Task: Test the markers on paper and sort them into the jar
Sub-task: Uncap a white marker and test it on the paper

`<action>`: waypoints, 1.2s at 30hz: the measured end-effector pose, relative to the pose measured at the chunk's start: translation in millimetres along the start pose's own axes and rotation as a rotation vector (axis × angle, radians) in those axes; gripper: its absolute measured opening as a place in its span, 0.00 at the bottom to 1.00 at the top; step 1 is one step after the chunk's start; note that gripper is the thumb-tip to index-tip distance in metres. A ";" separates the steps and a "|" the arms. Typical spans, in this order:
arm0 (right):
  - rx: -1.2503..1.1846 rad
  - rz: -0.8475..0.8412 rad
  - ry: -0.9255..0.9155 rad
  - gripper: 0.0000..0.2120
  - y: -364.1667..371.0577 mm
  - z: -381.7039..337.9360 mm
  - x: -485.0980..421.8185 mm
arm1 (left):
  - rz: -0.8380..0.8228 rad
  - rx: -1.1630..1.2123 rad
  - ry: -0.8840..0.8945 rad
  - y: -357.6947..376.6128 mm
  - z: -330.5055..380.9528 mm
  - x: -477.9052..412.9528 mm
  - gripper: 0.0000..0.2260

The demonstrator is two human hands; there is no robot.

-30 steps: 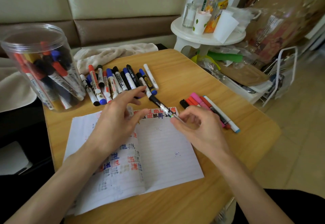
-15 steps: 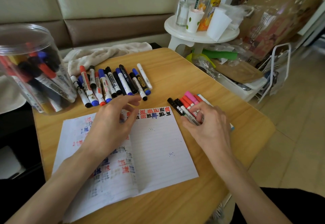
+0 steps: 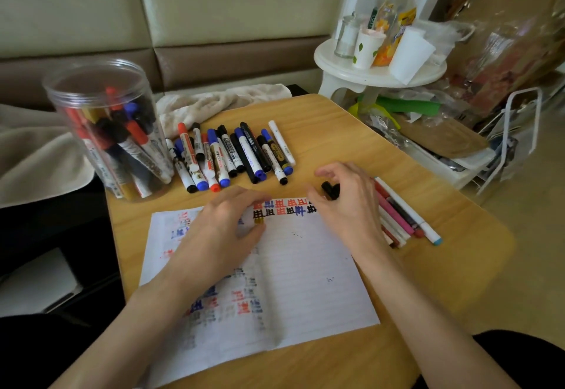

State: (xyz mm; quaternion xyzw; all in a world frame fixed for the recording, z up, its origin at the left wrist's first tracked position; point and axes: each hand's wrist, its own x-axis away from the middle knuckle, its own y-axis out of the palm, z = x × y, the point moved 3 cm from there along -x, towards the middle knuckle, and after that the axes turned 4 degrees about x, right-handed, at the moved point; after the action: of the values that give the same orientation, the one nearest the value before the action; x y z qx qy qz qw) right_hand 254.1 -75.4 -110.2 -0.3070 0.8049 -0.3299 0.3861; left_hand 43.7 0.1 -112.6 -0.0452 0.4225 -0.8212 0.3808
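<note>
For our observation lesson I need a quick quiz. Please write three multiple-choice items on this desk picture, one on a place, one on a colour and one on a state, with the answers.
1. Where does the jar stand?
A. on a shelf
B. on the table, left of the row of markers
C. in a drawer

2. What colour is the tip of the long white pen at the right?
A. light blue
B. yellow
C. red

3. How is the top line of the paper?
A. blank
B. torn off
C. filled with red, black and blue marks

Answers:
1. B, the jar sits on the wooden top beside the markers.
2. A, the pen ends in a light blue tip.
3. C, coloured marks run along the paper's top edge.
</note>
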 end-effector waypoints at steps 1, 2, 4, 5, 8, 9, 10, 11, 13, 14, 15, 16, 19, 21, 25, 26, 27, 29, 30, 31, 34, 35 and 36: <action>-0.020 -0.001 -0.007 0.14 4.1 -4.4 -5.5 | -0.010 0.002 -0.008 -0.8 -1.3 0.6 0.20; -0.040 -0.002 -0.014 0.14 8.6 -8.2 -10.8 | -0.020 0.009 -0.014 -1.6 -2.8 1.0 0.19; -0.068 -0.017 -0.015 0.14 18.2 -13.8 -20.9 | -0.036 0.021 -0.021 -3.1 -6.8 2.1 0.19; -0.080 -0.029 -0.012 0.14 23.2 -15.2 -25.8 | -0.036 0.022 -0.027 -4.3 -9.3 2.8 0.19; -0.102 -0.043 0.003 0.12 37.0 -16.2 -41.0 | -0.015 0.021 -0.050 -9.5 -18.6 4.6 0.19; -0.099 -0.042 0.012 0.11 41.0 -15.9 -46.6 | -0.013 0.024 -0.059 -10.9 -21.0 5.4 0.20; -0.091 -0.037 0.021 0.11 44.8 -15.2 -52.6 | -0.017 0.026 -0.065 -11.9 -22.8 5.5 0.20; -0.074 -0.030 0.031 0.11 48.2 -14.5 -58.4 | -0.023 0.027 -0.070 -12.5 -23.9 5.8 0.20; -0.008 -0.008 0.053 0.10 52.8 -13.5 -69.1 | -0.036 0.034 -0.075 -13.4 -24.7 5.4 0.20; 0.035 0.002 0.064 0.10 54.8 -12.8 -73.9 | -0.045 0.042 -0.078 -13.9 -24.6 5.0 0.20; 0.073 0.000 0.077 0.10 56.7 -11.8 -77.7 | -0.055 0.050 -0.082 -14.5 -24.5 4.6 0.20; 0.098 -0.012 0.094 0.11 58.5 -10.9 -80.5 | -0.065 0.059 -0.085 -15.0 -24.0 4.3 0.20; 0.128 -0.052 0.167 0.13 60.0 -7.8 -85.3 | -0.098 0.065 -0.072 -15.5 -20.0 5.2 0.21; 0.144 -0.075 0.202 0.14 59.1 -5.7 -86.9 | -0.110 0.056 -0.067 -16.0 -17.6 5.9 0.22; 0.097 -0.039 0.250 0.11 55.4 -0.1 -84.2 | -0.125 0.064 -0.070 -16.0 -16.4 7.4 0.23; 0.057 0.006 0.266 0.10 51.9 0.9 -82.4 | -0.128 0.068 -0.067 -15.8 -16.4 7.9 0.23; 0.013 0.053 0.270 0.09 47.0 0.7 -79.5 | -0.129 0.074 -0.065 -15.5 -16.7 8.3 0.23; -0.078 0.131 0.254 0.08 33.8 -2.3 -71.1 | -0.124 0.085 -0.064 -14.6 -16.3 9.2 0.23; -0.128 0.156 0.249 0.08 26.9 -3.5 -66.2 | -0.122 0.086 -0.064 -13.7 -15.3 9.6 0.23; -0.199 0.174 0.252 0.07 21.0 -3.4 -61.6 | -0.122 0.082 -0.063 -12.3 -14.0 10.2 0.23; -0.544 0.223 0.360 0.07 5.7 -0.9 -49.1 | -0.132 0.072 -0.050 -8.2 -9.5 13.1 0.22; -0.641 0.252 0.403 0.07 -1.0 -1.0 -44.9 | -0.130 0.068 -0.043 -7.7 -7.9 14.2 0.22; -0.717 0.280 0.435 0.08 -8.8 -1.7 -40.8 | -0.126 0.066 -0.038 -7.7 -6.2 15.2 0.22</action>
State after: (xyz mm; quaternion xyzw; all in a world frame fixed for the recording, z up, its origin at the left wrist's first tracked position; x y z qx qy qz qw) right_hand 275.7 -49.6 -85.6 -0.2332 0.9648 -0.0312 0.1178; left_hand 26.0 -3.2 -114.7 -0.0745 0.3842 -0.8561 0.3376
